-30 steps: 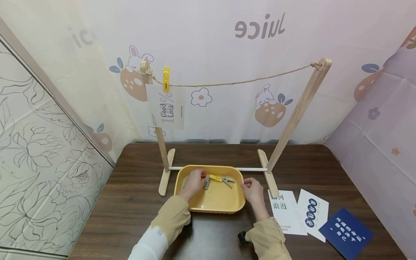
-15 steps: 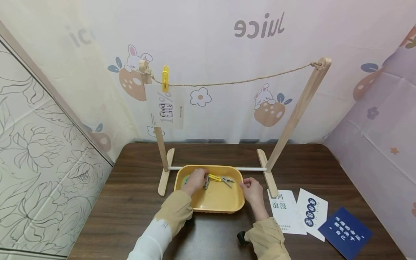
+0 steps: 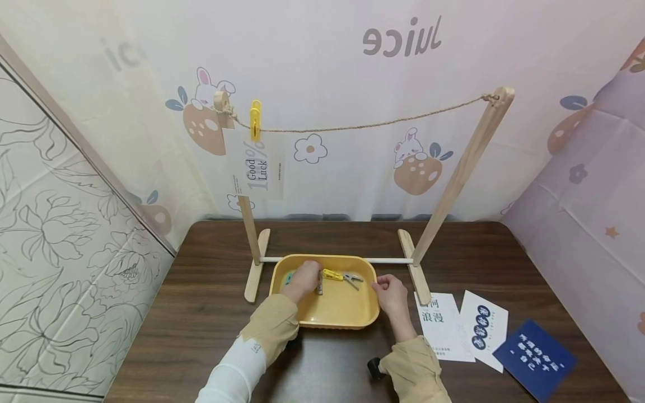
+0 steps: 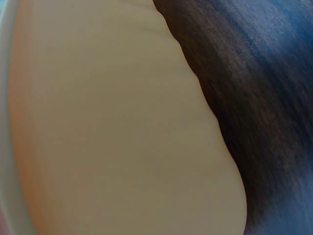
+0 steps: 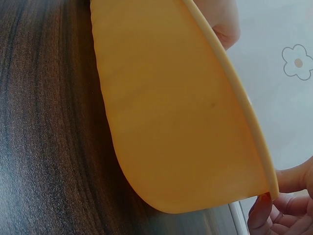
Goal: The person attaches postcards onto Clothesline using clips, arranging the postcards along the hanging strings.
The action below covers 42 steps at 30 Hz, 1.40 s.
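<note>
On the dark table [image 3: 201,291], the right hand [image 3: 393,296] pinches the yellow tray [image 3: 347,309]; left hand [image 3: 304,279]: fingertips hidden, cannot tell.

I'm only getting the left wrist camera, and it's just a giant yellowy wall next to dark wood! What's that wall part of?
Observer: The head view shows it's a yellow tub, with a yellow clip lying inside.

Operator: Ooh! So where's the left hand?

Observer: The left hand is reaching into the tub, near its left end. Its fingers are hidden, so I can't tell whether they hold anything.

Operator: And what's the other hand doing?

Observer: The right hand is pinching the tub's rim at the right end; the right wrist view shows that grip too.
</note>
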Each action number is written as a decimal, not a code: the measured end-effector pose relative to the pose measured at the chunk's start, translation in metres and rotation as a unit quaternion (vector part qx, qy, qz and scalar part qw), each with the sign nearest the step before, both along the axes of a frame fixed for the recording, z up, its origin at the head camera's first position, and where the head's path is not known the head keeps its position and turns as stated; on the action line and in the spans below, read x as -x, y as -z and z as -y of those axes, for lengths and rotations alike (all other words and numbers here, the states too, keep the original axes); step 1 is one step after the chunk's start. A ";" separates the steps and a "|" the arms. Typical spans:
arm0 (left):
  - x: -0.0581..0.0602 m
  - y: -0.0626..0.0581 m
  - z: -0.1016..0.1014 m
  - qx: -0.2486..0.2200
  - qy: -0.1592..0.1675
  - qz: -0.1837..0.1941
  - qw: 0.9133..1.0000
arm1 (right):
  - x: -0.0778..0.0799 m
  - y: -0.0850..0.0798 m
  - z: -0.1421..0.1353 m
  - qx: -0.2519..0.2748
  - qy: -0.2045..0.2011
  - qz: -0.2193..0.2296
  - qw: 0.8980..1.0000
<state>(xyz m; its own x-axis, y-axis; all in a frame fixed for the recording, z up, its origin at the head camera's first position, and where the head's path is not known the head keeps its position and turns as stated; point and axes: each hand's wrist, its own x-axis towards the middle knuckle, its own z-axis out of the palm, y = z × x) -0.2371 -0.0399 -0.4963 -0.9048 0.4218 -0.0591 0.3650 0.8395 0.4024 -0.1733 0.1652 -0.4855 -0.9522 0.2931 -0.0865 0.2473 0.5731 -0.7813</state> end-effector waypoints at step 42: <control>-0.030 -0.012 0.021 -0.156 -0.005 -0.005 0.988 | -0.002 0.001 -0.001 0.005 0.005 -0.013 1.000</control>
<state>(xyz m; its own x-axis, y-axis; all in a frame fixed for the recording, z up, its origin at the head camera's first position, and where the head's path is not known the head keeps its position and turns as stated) -0.2069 -0.0608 -0.4846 -0.9088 0.4093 0.0806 0.3625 0.6793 0.6381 -0.1711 0.1657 -0.4865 -0.9513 0.3014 -0.0645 0.2323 0.5635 -0.7928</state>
